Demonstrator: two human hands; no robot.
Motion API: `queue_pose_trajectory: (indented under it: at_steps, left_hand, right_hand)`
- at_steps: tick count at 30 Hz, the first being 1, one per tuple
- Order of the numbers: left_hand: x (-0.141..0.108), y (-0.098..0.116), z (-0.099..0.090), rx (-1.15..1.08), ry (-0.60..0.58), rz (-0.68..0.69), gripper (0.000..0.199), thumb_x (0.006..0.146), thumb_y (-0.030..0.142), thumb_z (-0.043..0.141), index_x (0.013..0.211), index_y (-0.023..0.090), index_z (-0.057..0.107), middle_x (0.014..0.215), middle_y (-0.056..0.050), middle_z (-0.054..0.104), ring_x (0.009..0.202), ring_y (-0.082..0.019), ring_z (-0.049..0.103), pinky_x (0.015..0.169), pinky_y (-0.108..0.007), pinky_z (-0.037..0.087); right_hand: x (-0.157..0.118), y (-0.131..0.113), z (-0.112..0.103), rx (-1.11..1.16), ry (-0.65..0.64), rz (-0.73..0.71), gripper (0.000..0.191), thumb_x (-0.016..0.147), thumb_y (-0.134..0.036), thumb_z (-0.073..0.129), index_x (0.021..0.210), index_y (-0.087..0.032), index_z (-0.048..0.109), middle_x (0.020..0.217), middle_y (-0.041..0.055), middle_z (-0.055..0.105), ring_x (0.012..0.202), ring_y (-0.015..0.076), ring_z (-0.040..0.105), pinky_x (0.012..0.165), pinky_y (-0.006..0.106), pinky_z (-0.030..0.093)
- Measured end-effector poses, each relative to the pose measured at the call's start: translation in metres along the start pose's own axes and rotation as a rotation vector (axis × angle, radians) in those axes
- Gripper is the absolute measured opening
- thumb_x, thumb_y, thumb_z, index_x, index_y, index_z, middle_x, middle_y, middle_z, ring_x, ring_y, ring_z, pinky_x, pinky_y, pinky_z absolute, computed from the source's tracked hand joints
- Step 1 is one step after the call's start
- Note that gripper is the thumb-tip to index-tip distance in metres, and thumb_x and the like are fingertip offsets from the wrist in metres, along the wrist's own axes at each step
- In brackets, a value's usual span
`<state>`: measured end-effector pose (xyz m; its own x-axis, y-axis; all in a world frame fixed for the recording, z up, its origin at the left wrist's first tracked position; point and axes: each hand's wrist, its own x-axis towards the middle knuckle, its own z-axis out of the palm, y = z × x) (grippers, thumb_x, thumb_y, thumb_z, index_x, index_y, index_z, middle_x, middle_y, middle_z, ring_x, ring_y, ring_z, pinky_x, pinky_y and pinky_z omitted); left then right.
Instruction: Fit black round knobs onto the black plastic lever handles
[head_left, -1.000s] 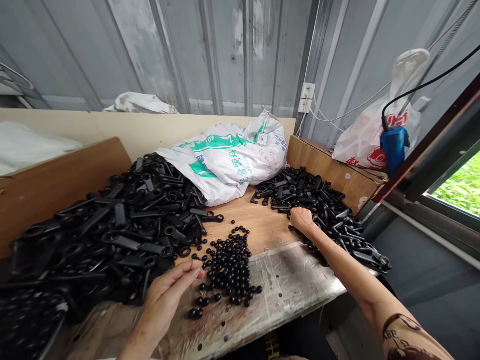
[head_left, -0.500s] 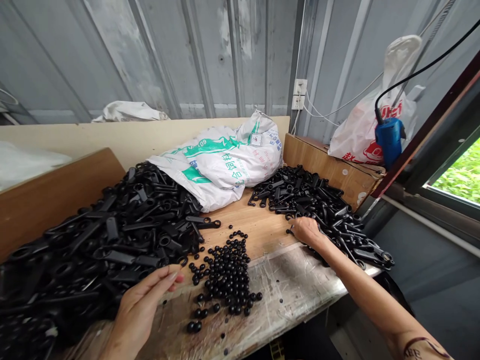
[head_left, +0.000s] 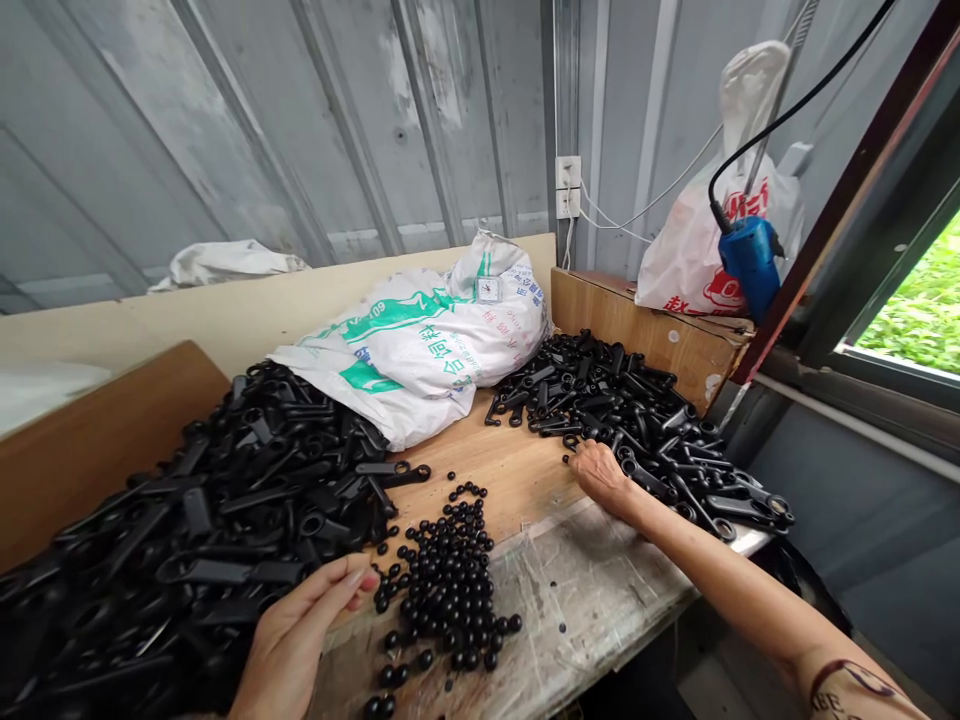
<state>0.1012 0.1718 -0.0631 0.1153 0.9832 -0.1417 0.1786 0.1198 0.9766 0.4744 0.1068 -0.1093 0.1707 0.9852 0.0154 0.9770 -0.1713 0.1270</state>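
My left hand hovers between the large pile of black lever-like parts on the left and the black balls in the middle. Its thumb and fingers are pressed together, and anything between them is too small to make out. At the near edge of the right pile of black parts, my right hand is lowered to the table. A ring-ended black part and a small ball lie at its fingertips, which are partly hidden.
A white printed sack lies at the back between the two piles. Wooden boards border the table. On the right, a blue tool hangs on a black cable before a plastic bag. Two loose balls lie near the front edge.
The view has shifted and tilted slightly. Both hands stay near the same spots, the left still pinched and the right still at the edge of the right pile.
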Motion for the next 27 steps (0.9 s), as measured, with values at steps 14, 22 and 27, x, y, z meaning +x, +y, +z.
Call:
queue_pose_trajectory:
  at_steps: [14, 22, 27]
  left_hand:
    - [0.061, -0.009, -0.019, 0.473, 0.170, 0.363, 0.028, 0.072, 0.036, 0.048, 0.078, 0.015, 0.066, 0.072, -0.005, 0.068, 0.070, -0.019, 0.062, 0.059, -0.026, 0.046]
    - [0.110, -0.012, 0.034, 1.019, 0.016, 0.534, 0.026, 0.074, 0.018, 0.047, 0.091, 0.021, 0.066, 0.097, -0.007, 0.065, 0.099, -0.024, 0.051, 0.089, -0.035, 0.037]
    - [0.151, -0.023, 0.067, 1.247, -0.088, 0.547, 0.032, 0.070, 0.011, 0.048, 0.097, 0.017, 0.063, 0.095, -0.012, 0.061, 0.099, -0.028, 0.045, 0.089, -0.043, 0.030]
  right_hand:
    - [-0.022, -0.086, -0.019, 0.240, 0.006, -0.229, 0.015, 0.084, -0.022, 0.050, 0.089, -0.020, 0.064, 0.085, 0.0080, 0.065, 0.085, 0.0233, 0.061, 0.064, 0.028, 0.040]
    - [0.004, -0.108, 0.027, 0.468, 0.039, -0.150, 0.034, 0.087, -0.021, 0.038, 0.119, -0.018, 0.052, 0.101, 0.0091, 0.064, 0.093, 0.0203, 0.058, 0.072, 0.026, 0.041]
    - [0.010, -0.087, 0.032, 0.543, -0.039, -0.172, 0.026, 0.087, -0.022, 0.039, 0.102, -0.020, 0.060, 0.096, 0.0071, 0.065, 0.091, 0.0185, 0.057, 0.073, 0.024, 0.038]
